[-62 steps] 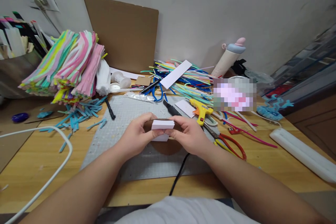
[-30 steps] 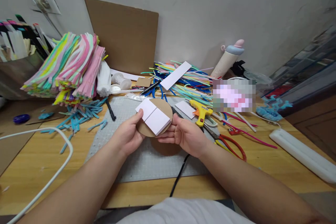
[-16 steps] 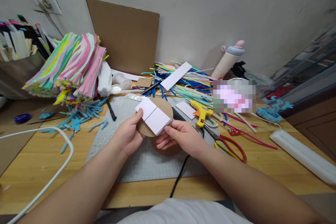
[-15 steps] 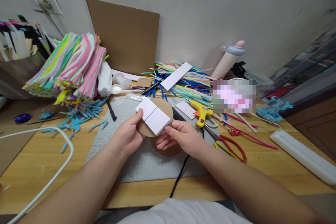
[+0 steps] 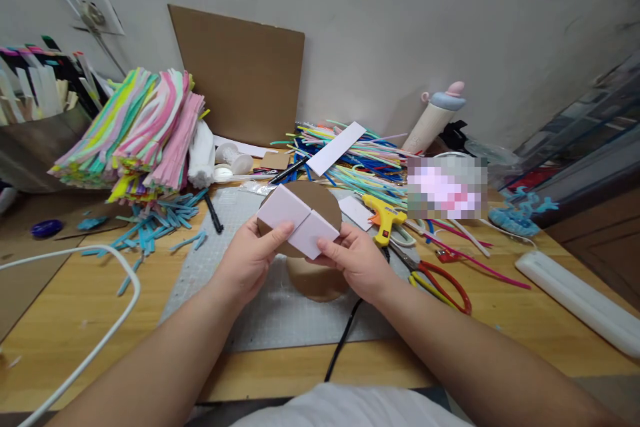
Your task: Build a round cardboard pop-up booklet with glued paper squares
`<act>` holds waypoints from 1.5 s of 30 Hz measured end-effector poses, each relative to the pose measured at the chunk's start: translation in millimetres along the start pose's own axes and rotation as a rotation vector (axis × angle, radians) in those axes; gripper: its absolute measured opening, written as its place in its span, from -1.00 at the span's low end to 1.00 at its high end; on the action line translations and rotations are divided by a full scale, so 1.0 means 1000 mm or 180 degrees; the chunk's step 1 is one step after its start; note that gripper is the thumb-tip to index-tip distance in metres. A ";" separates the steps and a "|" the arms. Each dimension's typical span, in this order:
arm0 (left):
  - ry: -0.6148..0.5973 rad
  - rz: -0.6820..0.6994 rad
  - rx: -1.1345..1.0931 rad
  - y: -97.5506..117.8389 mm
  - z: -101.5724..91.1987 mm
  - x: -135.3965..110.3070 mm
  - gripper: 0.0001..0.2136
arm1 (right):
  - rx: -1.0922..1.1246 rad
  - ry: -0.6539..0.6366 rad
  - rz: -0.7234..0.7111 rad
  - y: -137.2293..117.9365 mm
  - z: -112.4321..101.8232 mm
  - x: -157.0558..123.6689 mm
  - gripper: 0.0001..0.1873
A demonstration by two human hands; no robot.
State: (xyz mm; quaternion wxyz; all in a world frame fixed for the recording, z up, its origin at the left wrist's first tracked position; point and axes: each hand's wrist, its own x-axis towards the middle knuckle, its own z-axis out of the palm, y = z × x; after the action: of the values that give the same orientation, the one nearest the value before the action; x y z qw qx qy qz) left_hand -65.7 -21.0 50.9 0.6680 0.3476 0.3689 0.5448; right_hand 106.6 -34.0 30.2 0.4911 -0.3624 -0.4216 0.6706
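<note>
Both my hands hold up a round brown cardboard disc with a folded white card strip lying across its face. My left hand grips the disc's left edge, thumb pressed on the white strip. My right hand pinches the strip's right end against the disc. Below them a second cardboard disc lies on the grey cutting mat.
Stacked pastel pipe cleaners sit at the left, cut blue pieces in front. A cardboard sheet leans on the wall. Loose pipe cleaners, a yellow glue gun, red scissors, a bottle and a white bar lie right.
The disc with the white strip was turned face-up from edge-on, then raised a little. My right thumb moved onto the strip's right end. The view shifted slightly.
</note>
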 end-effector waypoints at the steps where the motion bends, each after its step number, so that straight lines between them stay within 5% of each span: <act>1: -0.0030 -0.0039 0.0081 0.001 0.000 0.000 -0.68 | -0.0039 -0.0003 -0.0031 0.001 0.000 0.000 -0.62; 8: -0.0459 -0.0159 0.0456 0.014 -0.009 0.001 -0.70 | -0.0157 0.0086 -0.0669 -0.008 -0.009 0.000 -0.68; 16: -0.0679 -0.0340 0.1232 0.020 -0.012 0.002 -0.74 | -0.0642 -0.0268 -0.0033 -0.024 -0.018 0.003 -0.65; 29: -0.0372 -0.0258 0.1340 0.011 -0.009 0.002 -0.73 | -0.0774 -0.0231 -0.0119 -0.018 -0.019 0.003 -0.63; 45: -0.0444 -0.0350 0.1247 0.007 -0.012 0.007 -0.72 | -0.0624 -0.0149 -0.0074 -0.012 -0.016 0.005 -0.66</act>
State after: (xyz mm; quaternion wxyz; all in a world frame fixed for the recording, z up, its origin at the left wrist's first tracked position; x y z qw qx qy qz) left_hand -78.8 -12.4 49.8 0.6404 0.4870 0.4390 0.4001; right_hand 124.0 -23.9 34.6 0.4511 -0.3880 -0.5006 0.6287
